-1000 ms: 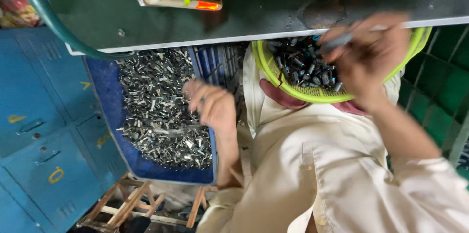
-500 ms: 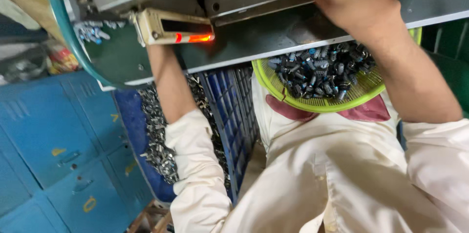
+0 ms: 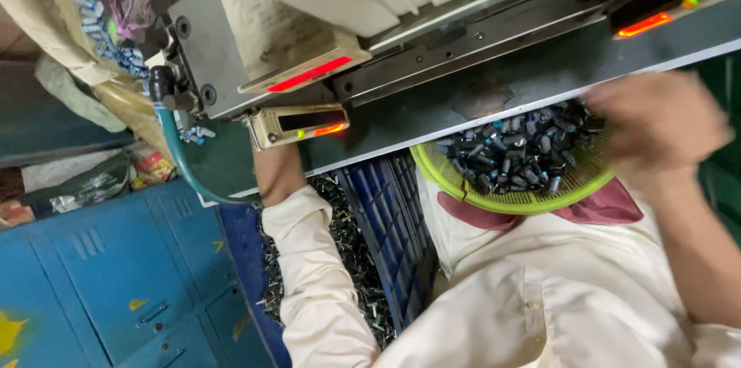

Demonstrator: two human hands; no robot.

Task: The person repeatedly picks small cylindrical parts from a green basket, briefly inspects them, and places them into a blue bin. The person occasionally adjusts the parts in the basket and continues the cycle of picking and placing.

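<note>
My right hand is hovering, blurry, over the green basket of little dark parts on my lap, so I cannot tell if it is open, and my left hand is hiding behind the small box

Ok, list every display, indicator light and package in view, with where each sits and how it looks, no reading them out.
Red strip display: long glowing bar on the grey machine block, upper middle.
Small beige display box: below that block, dark window, orange light at its right end.
Orange-red indicator bar: top right, in a dark housing, with a small green dot beside it.
Crumpled wrappers: left, above the blue lockers, red and yellow.
</note>
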